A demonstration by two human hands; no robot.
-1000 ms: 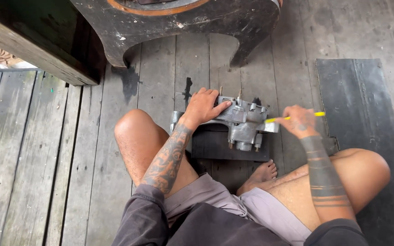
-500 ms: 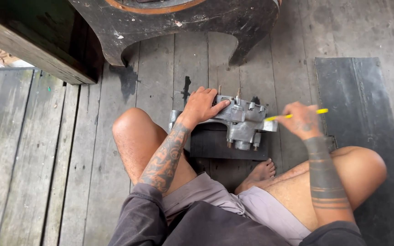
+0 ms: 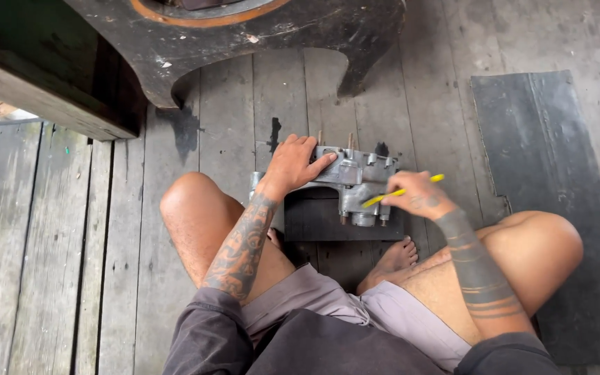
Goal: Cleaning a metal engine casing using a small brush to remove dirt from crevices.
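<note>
A grey cast-metal engine part [image 3: 355, 182] lies on a small dark board [image 3: 328, 219] on the wooden floor between my crossed legs. My left hand [image 3: 292, 163] rests on the part's left end, fingers spread over its top edge, holding it steady. My right hand [image 3: 418, 196] grips a thin yellow tool [image 3: 401, 192], whose tip points at the part's right side near a round fitting. Both forearms are tattooed.
A large dark rusty metal body [image 3: 244, 35] with a round orange-rimmed opening stands at the top. A dark wooden beam [image 3: 43, 76] lies at upper left. A black rubber sheet [image 3: 557, 180] covers the floor to the right. My bare foot [image 3: 390, 260] sits below the board.
My right hand has moved left with the yellow tool, bringing its tip closer onto the part. My left hand stays on the part's left end.
</note>
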